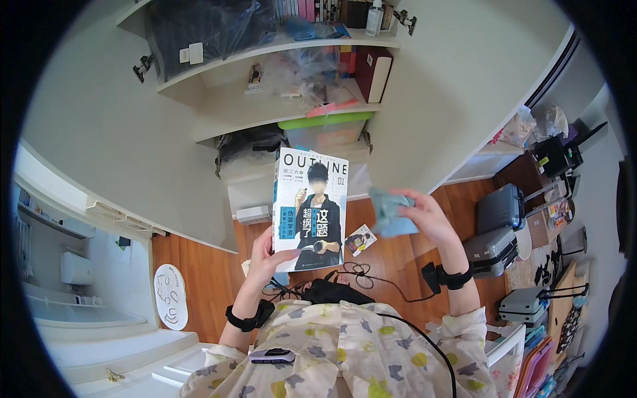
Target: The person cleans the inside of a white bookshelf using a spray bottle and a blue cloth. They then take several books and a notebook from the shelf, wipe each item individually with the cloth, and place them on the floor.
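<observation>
A paperback book (pixel 318 209) with an illustrated cover is upright before me, its front facing me. My left hand (pixel 271 256) grips its lower left corner, thumb across the cover. To the right of the book, my right hand (pixel 425 214) holds a crumpled blue-green cloth (pixel 390 214) by its right side, apart from the book. Below and between them, a small booklet or card (pixel 360 241) with a similar picture lies on the wooden floor.
An open cabinet stands ahead, its shelves (pixel 239 130) holding a lidded plastic bin (pixel 326 130), a thick red book (pixel 372 74), plastic wrapping and a pump bottle (pixel 374 19). Black cables (pixel 366 273) run near my feet. Suitcases (pixel 500 209) stand at right, a white oval mat (pixel 170 297) at left.
</observation>
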### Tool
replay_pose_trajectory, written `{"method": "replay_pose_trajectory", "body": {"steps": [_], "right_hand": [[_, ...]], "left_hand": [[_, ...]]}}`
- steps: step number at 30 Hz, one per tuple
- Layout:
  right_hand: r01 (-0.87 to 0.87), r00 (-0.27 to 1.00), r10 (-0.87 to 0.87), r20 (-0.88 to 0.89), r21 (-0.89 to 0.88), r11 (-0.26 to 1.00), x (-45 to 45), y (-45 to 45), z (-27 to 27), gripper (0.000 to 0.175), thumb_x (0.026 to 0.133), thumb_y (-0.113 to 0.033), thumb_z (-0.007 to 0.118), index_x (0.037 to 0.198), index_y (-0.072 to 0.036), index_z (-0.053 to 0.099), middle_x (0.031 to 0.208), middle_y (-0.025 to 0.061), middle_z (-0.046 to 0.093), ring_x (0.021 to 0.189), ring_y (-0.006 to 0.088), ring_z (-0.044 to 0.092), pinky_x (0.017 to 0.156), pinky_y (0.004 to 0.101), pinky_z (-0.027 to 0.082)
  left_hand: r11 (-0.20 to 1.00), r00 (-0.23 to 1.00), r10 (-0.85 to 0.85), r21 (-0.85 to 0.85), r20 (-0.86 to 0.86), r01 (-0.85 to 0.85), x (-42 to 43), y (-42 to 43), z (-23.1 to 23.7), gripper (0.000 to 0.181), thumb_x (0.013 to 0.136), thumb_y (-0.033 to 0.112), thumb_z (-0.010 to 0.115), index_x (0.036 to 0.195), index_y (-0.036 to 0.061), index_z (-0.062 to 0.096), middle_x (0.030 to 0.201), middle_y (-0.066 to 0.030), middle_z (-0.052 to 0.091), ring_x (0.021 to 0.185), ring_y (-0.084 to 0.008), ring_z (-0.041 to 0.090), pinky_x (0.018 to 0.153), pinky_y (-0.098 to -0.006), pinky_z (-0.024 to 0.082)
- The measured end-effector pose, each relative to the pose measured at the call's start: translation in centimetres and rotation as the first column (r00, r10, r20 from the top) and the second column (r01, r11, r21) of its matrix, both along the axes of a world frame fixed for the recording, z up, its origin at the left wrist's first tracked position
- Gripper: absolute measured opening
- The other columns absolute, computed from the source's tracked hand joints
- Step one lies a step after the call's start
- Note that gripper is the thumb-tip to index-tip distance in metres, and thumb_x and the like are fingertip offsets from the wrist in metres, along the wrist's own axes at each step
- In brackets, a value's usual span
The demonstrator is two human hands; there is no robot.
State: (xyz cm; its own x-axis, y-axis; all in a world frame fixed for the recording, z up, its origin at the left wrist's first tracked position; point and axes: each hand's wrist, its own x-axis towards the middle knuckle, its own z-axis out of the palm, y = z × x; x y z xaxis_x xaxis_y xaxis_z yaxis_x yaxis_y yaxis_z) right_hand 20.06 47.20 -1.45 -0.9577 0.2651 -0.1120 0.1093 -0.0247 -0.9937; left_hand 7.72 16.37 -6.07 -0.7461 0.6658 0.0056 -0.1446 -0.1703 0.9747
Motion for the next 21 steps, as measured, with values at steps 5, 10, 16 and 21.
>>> {"method": "replay_pose_trajectory", "body": {"steps": [5, 10, 16, 21], "right_hand": [[-0.124, 0.889, 0.097, -0.448, -0.03, 0.992, -1.6, -4.2, 3.2, 0.043, 0.08, -0.004, 0.057, 0.123, -0.009, 0.051, 0.122, 0.0101, 0.052, 0.095, 0.0154, 0.057, 0.088, 0.0268, 0.043], [0.401, 0.843, 0.298, -0.447, 0.893, 0.205, -7.0, -7.8, 0.1, 0.061, 0.072, -0.004, 0.065, 0.129, -0.005, 0.042, 0.095, 0.0125, 0.052, 0.099, 0.0308, 0.049, 0.088, 0.0365, 0.038], [0.318, 0.861, 0.058, -0.505, 0.623, 0.714, -7.0, -9.7, -6.2, 0.061, 0.072, -0.003, 0.066, 0.124, -0.007, 0.036, 0.102, 0.0172, 0.048, 0.097, 0.0362, 0.047, 0.084, 0.0398, 0.042], [0.405, 0.761, 0.18, -0.623, 0.673, 0.619, -6.4, -10.1, -6.6, 0.04, 0.069, 0.001, 0.066, 0.106, -0.004, 0.054, 0.105, 0.0153, 0.047, 0.083, 0.0268, 0.054, 0.071, 0.0329, 0.047]], "left_hand": [[0.998, 0.997, -0.059, 0.007, 0.054, 0.058, 0.0, 0.3, 0.2, 0.043, 0.069, -0.002, 0.065, 0.11, 0.001, 0.051, 0.097, -0.0012, 0.059, 0.086, -0.0064, 0.054, 0.078, -0.0209, 0.042], [0.997, 0.997, -0.073, 0.019, -0.017, 0.073, 0.4, 1.1, 0.5, 0.042, 0.069, -0.003, 0.066, 0.108, 0.0013, 0.051, 0.095, -0.0005, 0.059, 0.086, -0.0064, 0.054, 0.077, -0.0208, 0.043], [0.998, 0.989, -0.051, -0.047, -0.136, 0.045, 0.7, 1.1, 0.3, 0.038, 0.07, -0.003, 0.066, 0.106, 0.0017, 0.053, 0.093, -0.0002, 0.059, 0.084, -0.005, 0.052, 0.076, -0.021, 0.043], [0.995, 0.965, -0.039, -0.096, -0.261, 0.015, 0.5, 1.1, 0.4, 0.043, 0.07, 0.001, 0.066, 0.11, -0.0001, 0.052, 0.092, -0.0016, 0.06, 0.081, -0.0057, 0.052, 0.074, -0.0214, 0.043]]}}
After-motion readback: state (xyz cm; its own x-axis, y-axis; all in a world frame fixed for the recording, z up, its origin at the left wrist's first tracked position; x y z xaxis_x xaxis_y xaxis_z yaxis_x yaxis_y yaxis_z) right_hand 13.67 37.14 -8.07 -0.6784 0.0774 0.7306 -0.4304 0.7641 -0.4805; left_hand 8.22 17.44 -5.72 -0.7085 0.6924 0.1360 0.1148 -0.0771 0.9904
